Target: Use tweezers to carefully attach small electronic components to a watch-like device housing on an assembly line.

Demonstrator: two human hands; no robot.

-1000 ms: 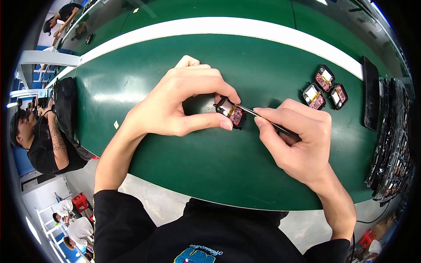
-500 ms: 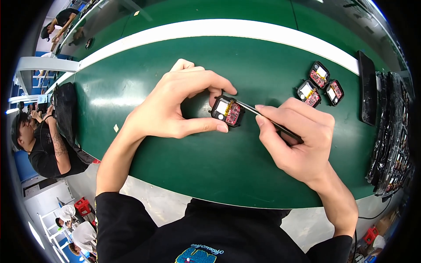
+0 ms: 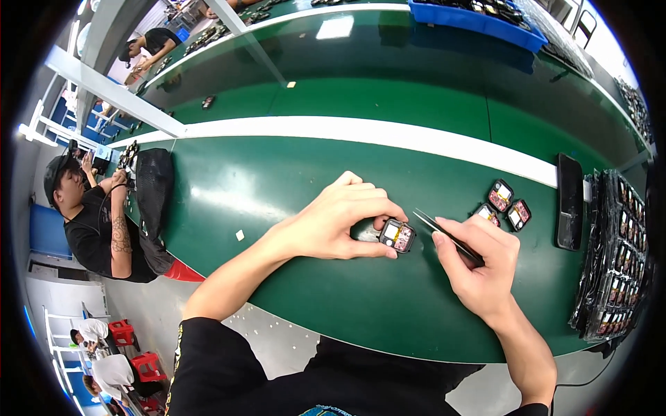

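Between the thumb and fingers of my left hand [image 3: 340, 218] I hold an opened smartwatch case [image 3: 397, 236], black, with a red circuit board, a white part and a yellow strip showing inside. My right hand [image 3: 482, 260] is closed round a pair of dark tweezers [image 3: 444, 234]. Their tips point up and left, a little apart from the case and from each other. Beyond my right hand lie three similar cases on the green table: an upper one [image 3: 500, 195], a right one [image 3: 519, 215] and one [image 3: 488, 214] partly hidden by my fingers.
A black tray [image 3: 569, 201] lies at the right. Beside it rises a stack of clear trays [image 3: 614, 263] filled with watch parts. A blue bin [image 3: 479, 21] stands at the far side. A black bag [image 3: 154, 191] and a seated person [image 3: 90, 215] are at the left.
The tweezers have come away from the case, and their tips now stand apart from it. My left hand still grips the case. The whole view has shifted, showing more of the far side.
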